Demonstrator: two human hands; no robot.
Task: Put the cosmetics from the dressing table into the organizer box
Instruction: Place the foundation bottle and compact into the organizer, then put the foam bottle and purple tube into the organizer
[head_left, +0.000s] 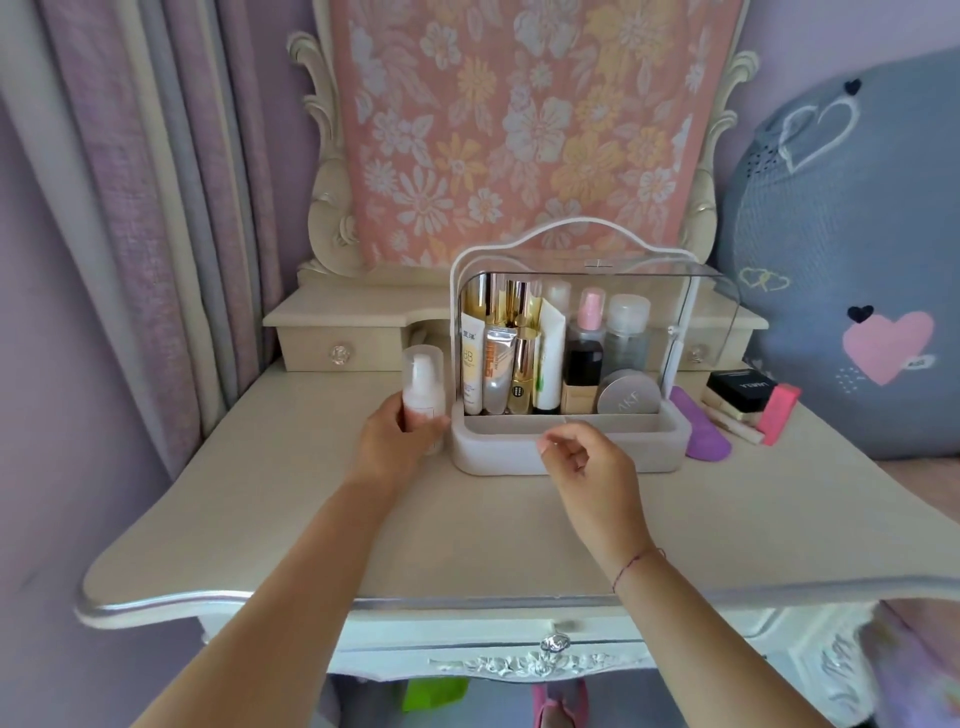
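The organizer box (498, 457) stands mid-table with its clear lid raised. Several tubes, bottles and a round compact (629, 399) fill its back row; the front tray is bare. My left hand (395, 441) grips a white pump bottle (423, 387) upright, just left of the box. My right hand (587, 462) hovers over the box's front rim with fingers loosely curled and nothing in it. To the right of the box lie a purple item (701, 431), a black box (740, 387), a pink box (776, 415) and a slim stick (732, 421).
The dressing table (291, 519) has a raised back shelf with small drawers (332, 348) and a mirror covered by a floral cloth (519, 119). Curtains hang at the left. A grey cushion with hearts (857, 260) leans at the right edge.
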